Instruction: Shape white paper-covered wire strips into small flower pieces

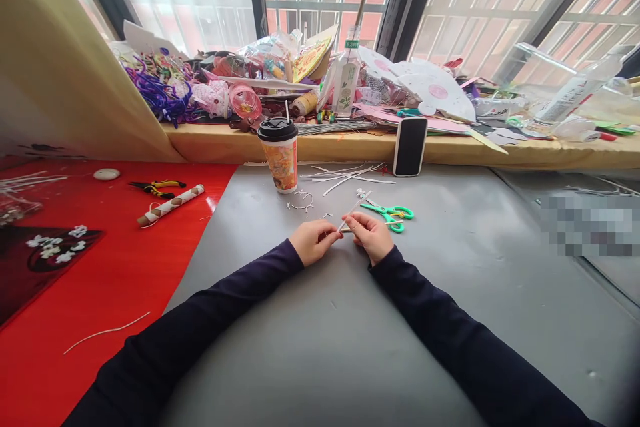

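Near the middle of the grey table, my left hand (314, 241) and my right hand (370, 237) almost meet, fingers pinched. Between their fingertips runs a thin white strip (356, 205), slanting up to the right. A slim tan stick (394, 223) seems to pass through my right hand, its end sticking out to the right; its grip is partly hidden. Green-handled scissors (385, 209) lie just beyond my right hand. Behind the hands are a small white flower shape (361, 193), curled white bits (303, 200) and loose white strips (350, 177).
A lidded paper cup (281, 163) and a propped-up phone (410, 147) stand at the back. On the red surface at left lie yellow-black pliers (159, 187), a wrapped tube (173, 205) and white flowers (57, 245). Craft materials crowd the windowsill, including a bottle (346, 83).
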`<state>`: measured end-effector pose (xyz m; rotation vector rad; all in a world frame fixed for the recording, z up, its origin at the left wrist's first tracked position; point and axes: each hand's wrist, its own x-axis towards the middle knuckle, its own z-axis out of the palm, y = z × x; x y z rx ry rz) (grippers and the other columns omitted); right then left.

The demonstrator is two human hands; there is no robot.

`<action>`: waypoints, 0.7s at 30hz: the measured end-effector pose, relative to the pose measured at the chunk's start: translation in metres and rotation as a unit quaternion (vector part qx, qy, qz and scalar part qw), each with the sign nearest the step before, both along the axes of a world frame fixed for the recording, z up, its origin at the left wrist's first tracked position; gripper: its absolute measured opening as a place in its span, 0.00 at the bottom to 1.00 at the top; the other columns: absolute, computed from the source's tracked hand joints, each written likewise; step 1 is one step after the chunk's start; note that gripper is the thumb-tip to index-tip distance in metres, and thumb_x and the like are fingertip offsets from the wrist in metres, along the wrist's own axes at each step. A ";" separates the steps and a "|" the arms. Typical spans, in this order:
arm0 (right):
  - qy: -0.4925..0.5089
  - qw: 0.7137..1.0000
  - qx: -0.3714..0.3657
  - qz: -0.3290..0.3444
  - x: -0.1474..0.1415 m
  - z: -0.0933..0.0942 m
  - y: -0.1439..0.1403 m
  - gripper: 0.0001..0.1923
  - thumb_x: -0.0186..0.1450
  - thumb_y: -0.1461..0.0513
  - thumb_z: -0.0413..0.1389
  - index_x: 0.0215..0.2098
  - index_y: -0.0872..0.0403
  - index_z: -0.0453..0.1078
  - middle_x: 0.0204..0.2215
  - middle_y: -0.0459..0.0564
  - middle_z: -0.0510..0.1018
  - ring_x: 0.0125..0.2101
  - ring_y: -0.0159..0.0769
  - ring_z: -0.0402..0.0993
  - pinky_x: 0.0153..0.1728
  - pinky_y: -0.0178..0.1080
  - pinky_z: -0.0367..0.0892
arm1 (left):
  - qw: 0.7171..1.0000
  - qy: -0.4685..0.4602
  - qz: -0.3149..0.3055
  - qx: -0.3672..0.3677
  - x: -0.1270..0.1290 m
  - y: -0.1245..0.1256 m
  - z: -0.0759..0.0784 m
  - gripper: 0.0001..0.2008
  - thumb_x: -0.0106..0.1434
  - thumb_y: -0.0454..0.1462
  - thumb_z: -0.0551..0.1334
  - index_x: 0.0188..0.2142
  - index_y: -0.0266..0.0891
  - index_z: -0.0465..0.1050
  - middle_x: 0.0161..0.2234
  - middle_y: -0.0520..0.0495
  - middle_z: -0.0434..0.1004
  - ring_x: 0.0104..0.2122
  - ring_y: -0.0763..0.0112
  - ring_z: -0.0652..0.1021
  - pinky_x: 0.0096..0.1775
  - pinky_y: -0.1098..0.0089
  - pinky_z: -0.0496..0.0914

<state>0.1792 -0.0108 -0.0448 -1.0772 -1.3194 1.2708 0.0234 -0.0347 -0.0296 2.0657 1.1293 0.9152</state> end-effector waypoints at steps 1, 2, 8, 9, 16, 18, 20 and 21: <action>0.004 1.000 -0.003 -0.001 0.000 0.000 0.001 0.19 0.50 0.51 0.56 0.31 0.57 0.70 0.17 0.41 0.61 0.15 0.21 0.47 0.14 0.30 0.45 | 0.999 0.023 0.010 0.044 0.001 0.000 0.000 0.12 0.58 0.39 0.52 0.31 0.35 0.71 0.24 0.50 0.67 0.21 0.80 0.66 0.27 0.76 0.62; 0.009 1.000 -0.005 -0.003 -0.001 0.000 0.002 0.19 0.49 0.51 0.56 0.31 0.57 0.70 0.17 0.42 0.62 0.15 0.21 0.47 0.13 0.30 0.46 | 0.996 0.039 0.019 0.077 0.001 0.000 0.001 0.12 0.58 0.37 0.51 0.29 0.35 0.71 0.24 0.50 0.67 0.22 0.80 0.65 0.27 0.76 0.62; 0.058 0.998 -0.034 0.008 -0.005 0.003 0.002 0.18 0.48 0.52 0.57 0.31 0.57 0.70 0.15 0.39 0.59 0.14 0.20 0.44 0.13 0.29 0.44 | 0.984 0.076 0.062 0.150 0.001 0.005 0.003 0.12 0.57 0.35 0.51 0.22 0.34 0.68 0.20 0.52 0.63 0.21 0.79 0.63 0.25 0.76 0.59; 0.071 0.997 -0.036 0.018 -0.005 0.004 0.001 0.18 0.49 0.52 0.57 0.31 0.56 0.70 0.14 0.39 0.58 0.14 0.20 0.43 0.13 0.29 0.43 | 0.983 0.077 0.068 0.155 0.000 0.005 0.004 0.12 0.57 0.35 0.51 0.22 0.35 0.68 0.20 0.52 0.62 0.21 0.79 0.62 0.25 0.76 0.59; 0.078 0.994 -0.025 0.066 -0.005 0.006 -0.001 0.15 0.49 0.54 0.57 0.29 0.57 0.69 0.17 0.41 0.63 0.14 0.19 0.48 0.14 0.29 0.47 | 0.981 0.082 0.082 0.156 -0.003 0.003 0.007 0.12 0.57 0.36 0.51 0.22 0.36 0.69 0.20 0.51 0.62 0.21 0.78 0.62 0.26 0.76 0.59; 0.057 0.997 -0.026 0.055 -0.004 0.005 0.000 0.16 0.49 0.53 0.57 0.28 0.58 0.69 0.20 0.44 0.67 0.14 0.19 0.49 0.14 0.30 0.47 | 0.983 0.083 0.069 0.150 -0.002 0.002 0.006 0.12 0.57 0.36 0.51 0.21 0.36 0.68 0.20 0.51 0.62 0.21 0.78 0.62 0.27 0.76 0.59; 0.035 0.998 -0.027 0.040 -0.002 0.005 0.001 0.17 0.48 0.53 0.58 0.28 0.58 0.70 0.21 0.45 0.67 0.14 0.19 0.49 0.14 0.30 0.46 | 0.986 0.082 0.051 0.139 -0.001 0.002 0.006 0.12 0.57 0.36 0.50 0.22 0.36 0.67 0.21 0.51 0.62 0.21 0.78 0.62 0.27 0.76 0.59; 0.024 0.999 -0.027 0.034 -0.001 0.006 0.001 0.17 0.47 0.53 0.58 0.28 0.58 0.70 0.20 0.45 0.67 0.14 0.19 0.49 0.14 0.30 0.45 | 0.987 0.081 0.045 0.132 0.000 0.002 0.005 0.11 0.57 0.36 0.50 0.22 0.36 0.67 0.21 0.51 0.63 0.22 0.78 0.62 0.27 0.76 0.59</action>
